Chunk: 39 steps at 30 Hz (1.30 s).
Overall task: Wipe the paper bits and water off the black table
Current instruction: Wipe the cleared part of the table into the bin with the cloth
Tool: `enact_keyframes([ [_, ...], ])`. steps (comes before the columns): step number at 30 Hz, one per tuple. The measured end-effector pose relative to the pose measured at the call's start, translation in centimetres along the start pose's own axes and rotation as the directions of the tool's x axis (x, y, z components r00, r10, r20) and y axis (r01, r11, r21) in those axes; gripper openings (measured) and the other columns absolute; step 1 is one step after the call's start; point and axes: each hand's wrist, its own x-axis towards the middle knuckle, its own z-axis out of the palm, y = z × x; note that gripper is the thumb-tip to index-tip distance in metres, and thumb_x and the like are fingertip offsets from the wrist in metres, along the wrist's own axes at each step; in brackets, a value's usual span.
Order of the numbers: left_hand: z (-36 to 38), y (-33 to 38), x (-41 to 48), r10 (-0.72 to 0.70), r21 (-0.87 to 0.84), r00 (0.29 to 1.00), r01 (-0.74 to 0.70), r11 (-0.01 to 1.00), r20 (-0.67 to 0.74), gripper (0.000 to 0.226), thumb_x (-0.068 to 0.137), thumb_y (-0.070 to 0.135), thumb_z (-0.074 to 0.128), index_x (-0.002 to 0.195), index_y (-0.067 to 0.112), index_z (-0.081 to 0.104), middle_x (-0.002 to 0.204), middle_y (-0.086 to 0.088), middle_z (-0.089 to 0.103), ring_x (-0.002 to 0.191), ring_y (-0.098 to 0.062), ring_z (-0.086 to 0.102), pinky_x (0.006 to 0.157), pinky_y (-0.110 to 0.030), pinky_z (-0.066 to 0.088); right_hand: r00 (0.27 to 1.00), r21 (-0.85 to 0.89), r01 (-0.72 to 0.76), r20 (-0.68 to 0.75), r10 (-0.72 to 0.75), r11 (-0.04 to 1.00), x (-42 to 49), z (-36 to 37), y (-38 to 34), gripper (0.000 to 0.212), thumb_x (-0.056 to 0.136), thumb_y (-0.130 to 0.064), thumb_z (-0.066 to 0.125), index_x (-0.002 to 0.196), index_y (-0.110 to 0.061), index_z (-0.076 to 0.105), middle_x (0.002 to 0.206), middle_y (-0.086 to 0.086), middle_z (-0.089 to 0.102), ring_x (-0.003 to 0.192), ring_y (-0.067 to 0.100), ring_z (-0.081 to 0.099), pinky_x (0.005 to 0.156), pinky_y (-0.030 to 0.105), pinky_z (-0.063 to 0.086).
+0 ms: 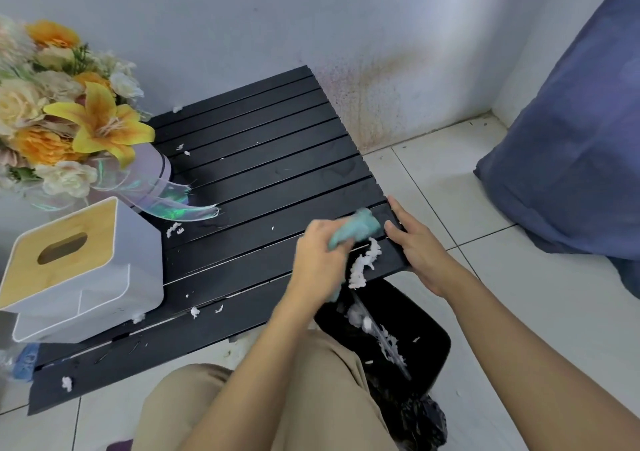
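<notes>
The black slatted table (pixel 263 159) stands against the wall. My left hand (pixel 320 260) is shut on a teal cloth (pixel 356 227) near the table's right front corner. A clump of wet white paper bits (pixel 363 265) lies at that corner, right beside the cloth. My right hand (pixel 420 246) grips the table's right edge. Smaller paper bits (pixel 173 229) are scattered over the slats, with more bits (pixel 195 311) near the front edge. Damp patches (pixel 346 170) show on the far right slats.
A black bin (pixel 426 343) with paper bits inside sits on the floor under the table's corner. A white tissue box (pixel 79 270) and a flower arrangement (pixel 69 121) occupy the table's left side. A blue fabric bundle (pixel 571 139) lies at right. My knee (pixel 277 398) is below.
</notes>
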Motion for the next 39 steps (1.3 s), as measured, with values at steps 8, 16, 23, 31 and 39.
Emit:
enact_keyframes([
  [8,-0.3,-1.6,2.4,-0.009,0.399,0.985,0.077,0.913,-0.171,0.034,0.092,0.027,0.055,0.124,0.039,0.058,0.118,0.007,0.044,0.100,-0.021,0.040,0.091,-0.043,0.044,0.998,0.107,-0.065,0.022,0.062,0.992,-0.5,0.1,-0.7,0.051,0.103,-0.025,0.047,0.147,-0.044,0.032,0.134,-0.017,0.058,0.111,0.009,0.063,0.084,0.032,0.056],
  [16,1.7,-0.8,-2.8,0.192,0.480,0.981,-0.172,0.860,0.007,0.039,0.090,0.026,0.055,0.126,0.041,0.056,0.121,0.013,0.046,0.093,-0.017,0.038,0.083,-0.034,0.041,0.996,0.076,-0.091,-0.005,0.091,0.993,-0.6,0.2,-1.0,0.048,0.104,-0.026,0.043,0.145,-0.049,0.033,0.132,-0.017,0.059,0.109,0.014,0.064,0.079,0.035,0.056],
  [23,-1.5,0.0,-4.4,0.172,0.023,0.950,-0.184,0.983,0.262,0.034,0.092,0.016,0.061,0.116,0.040,0.065,0.109,0.022,0.058,0.101,0.003,0.044,0.096,-0.028,0.035,0.997,0.114,-0.079,-0.002,0.080,0.990,-0.5,0.3,-1.0,0.052,0.103,-0.016,0.044,0.149,-0.037,0.033,0.142,-0.011,0.051,0.122,0.013,0.056,0.098,0.033,0.050],
  [31,-8.1,-2.8,-1.3,0.014,0.131,0.985,0.009,0.991,-0.173,0.036,0.085,0.024,0.060,0.110,0.050,0.059,0.107,0.015,0.065,0.104,-0.023,0.057,0.096,-0.042,0.045,0.998,-0.007,-0.011,-0.060,0.011,1.000,-0.8,0.4,-0.8,0.047,0.104,-0.021,0.042,0.148,-0.038,0.036,0.141,-0.012,0.051,0.126,0.012,0.051,0.107,0.037,0.044],
  [39,-7.3,-6.3,-0.1,-0.151,0.432,0.870,0.375,0.820,-0.469,0.030,0.091,0.036,0.058,0.121,0.031,0.061,0.128,0.001,0.047,0.106,-0.033,0.043,0.085,-0.042,0.039,0.992,-0.015,0.048,-0.116,-0.049,0.999,-1.2,1.0,-0.9,0.044,0.105,-0.020,0.041,0.146,-0.036,0.040,0.135,-0.014,0.051,0.122,0.002,0.045,0.098,0.026,0.042],
])
